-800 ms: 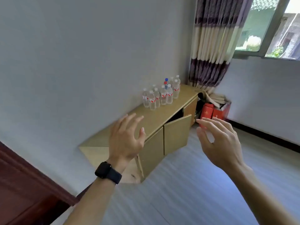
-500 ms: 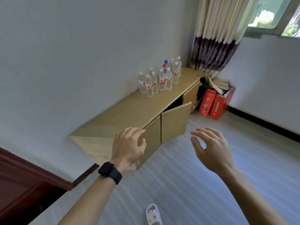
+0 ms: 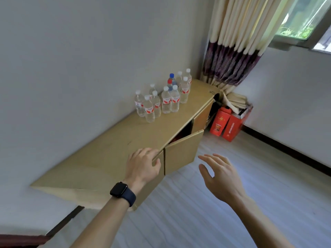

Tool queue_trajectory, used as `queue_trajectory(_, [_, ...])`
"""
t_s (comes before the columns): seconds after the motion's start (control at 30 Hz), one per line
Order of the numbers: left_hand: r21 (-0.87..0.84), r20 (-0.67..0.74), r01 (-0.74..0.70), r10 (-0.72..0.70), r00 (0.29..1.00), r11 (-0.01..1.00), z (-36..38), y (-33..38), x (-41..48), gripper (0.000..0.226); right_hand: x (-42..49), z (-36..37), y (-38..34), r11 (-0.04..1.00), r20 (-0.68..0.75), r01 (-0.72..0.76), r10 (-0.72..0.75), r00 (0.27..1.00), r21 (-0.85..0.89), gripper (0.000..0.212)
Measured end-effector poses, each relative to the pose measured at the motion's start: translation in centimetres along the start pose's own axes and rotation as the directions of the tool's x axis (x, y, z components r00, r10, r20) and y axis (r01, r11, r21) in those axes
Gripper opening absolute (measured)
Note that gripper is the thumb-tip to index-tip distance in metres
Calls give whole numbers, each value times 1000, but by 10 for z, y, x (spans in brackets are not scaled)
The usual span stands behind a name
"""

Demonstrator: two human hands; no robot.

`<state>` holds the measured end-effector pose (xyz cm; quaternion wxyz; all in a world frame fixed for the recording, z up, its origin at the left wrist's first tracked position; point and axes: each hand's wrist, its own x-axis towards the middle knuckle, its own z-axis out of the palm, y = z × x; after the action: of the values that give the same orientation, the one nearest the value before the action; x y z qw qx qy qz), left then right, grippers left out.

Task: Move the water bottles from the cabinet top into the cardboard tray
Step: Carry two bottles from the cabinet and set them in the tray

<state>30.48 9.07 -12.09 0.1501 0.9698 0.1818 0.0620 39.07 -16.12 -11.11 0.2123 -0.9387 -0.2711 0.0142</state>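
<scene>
Person has closed on the cabinet (image 3: 107, 158): left hand (image 3: 141, 165) loosely curled at its front edge, right hand (image 3: 220, 178) spread, both empty; water bottles (image 3: 161, 101) untouched at far end, cardboard tray not visible.

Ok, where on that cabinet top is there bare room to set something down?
The long stretch of cabinet top between the water bottles and the left hand is bare. A narrower strip runs between the bottles and the front edge. Crowded: the bottles cluster against the wall near the curtain.
</scene>
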Motion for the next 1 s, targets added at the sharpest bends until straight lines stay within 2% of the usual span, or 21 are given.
queue_trajectory(0.1, [10, 10, 43, -43, 999, 999, 9, 2, 50, 39, 58, 6, 18, 999, 35, 38, -38, 999, 4, 37])
queue_trajectory(0.23, [18, -6, 169, -169, 986, 985, 18, 6, 113, 40, 144, 14, 39, 991, 58, 129, -132, 990, 39, 34])
queue_trajectory(0.4, [2, 14, 309, -309, 951, 951, 27, 10, 169, 38, 235, 19, 59, 980, 166, 196, -200, 966, 43, 38])
queue_trajectory(0.73, [-112, 106, 507, -497, 861, 854, 39, -41, 283, 39, 391, 66, 35, 959, 317, 270, -284, 905, 87, 41])
queue_trajectory(0.9, [-256, 139, 557, -540, 830, 790, 36, -76, 352, 48, 461, 92, 3, 970, 414, 217, -244, 877, 112, 48])
queue_trajectory(1.0, [-321, 155, 546, -526, 836, 774, 41, -101, 390, 53, 501, 110, -21, 980, 453, 148, -194, 870, 135, 55])
